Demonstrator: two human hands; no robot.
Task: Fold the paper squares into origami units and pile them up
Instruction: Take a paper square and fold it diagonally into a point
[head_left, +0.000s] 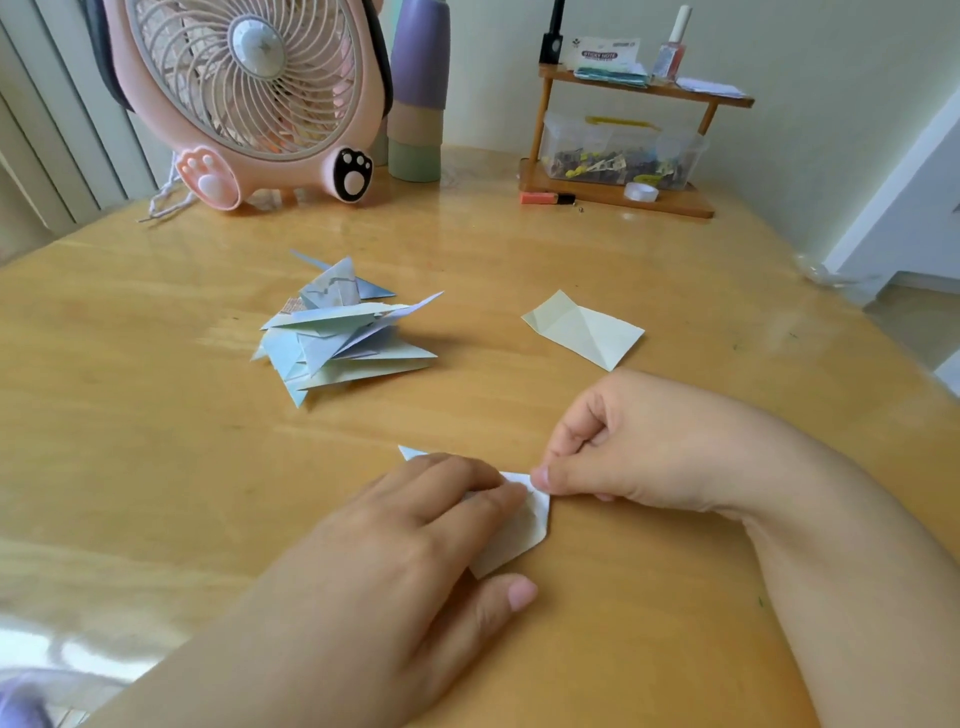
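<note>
A: Which step am I on?

B: Mid-fold, I'd say. My left hand lies flat on the sheet, fingers straight, pressing it to the table. My right hand has its fingers curled, thumb and forefinger pinching the sheet's upper corner.

A: Where's the sheet exactly?

B: Near table edge, mostly under the left palm. One tip pokes out behind the fingers, and a pale flap shows between fingers and thumb.

A: Done units?

B: The pile sits further back on the left, well apart from both hands. It looks like quite a few units, loosely heaped. I can't count them.

A: More to fold?

B: One creased yellow piece lies back right, near the right hand but not touching. It's only part-folded, so not finished.

A: Next move?

B: My guess is to bring the pinched corner over and run the crease down. The left hand has to hold firm or the sheet slides on the glossy top. Then it goes onto the pile.

A: Clutter?

B: The fan and rack are at the far edge, out of the way.
</note>
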